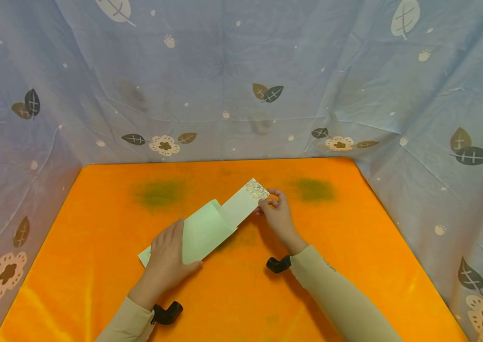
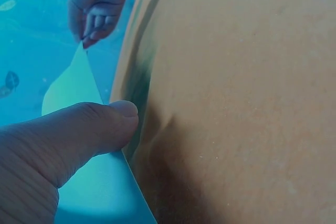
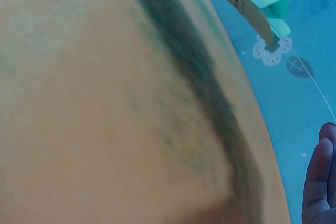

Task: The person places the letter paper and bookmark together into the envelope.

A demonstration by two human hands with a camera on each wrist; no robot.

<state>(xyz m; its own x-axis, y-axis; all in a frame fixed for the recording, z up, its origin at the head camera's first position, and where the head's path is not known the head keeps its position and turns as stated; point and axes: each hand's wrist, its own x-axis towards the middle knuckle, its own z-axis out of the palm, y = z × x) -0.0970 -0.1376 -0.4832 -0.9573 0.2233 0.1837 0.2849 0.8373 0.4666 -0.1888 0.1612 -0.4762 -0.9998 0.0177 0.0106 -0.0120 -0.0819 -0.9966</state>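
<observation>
A pale green paper sleeve (image 1: pixel 207 232) is held at a slant above the table in the head view. My left hand (image 1: pixel 166 261) grips its left part, the thumb along the near edge and the fingers over the far side. From the sleeve's upper right end sticks a white card (image 1: pixel 239 206) with a speckled, glittery tip. The right hand (image 1: pixel 280 216) pinches that tip at its right corner. In the right wrist view the card appears edge-on as a thin line, and the sleeve's underside (image 3: pixel 236 1) bears a small printed mark. The card's inner end is hidden in the sleeve.
An orange cloth (image 1: pixel 224 304) with dark greenish patches covers the table. Grey-blue curtains (image 1: pixel 224 71) with leaf and flower prints stand behind it and on both sides. Black curved pieces (image 1: pixel 168 313) sit at both wrists.
</observation>
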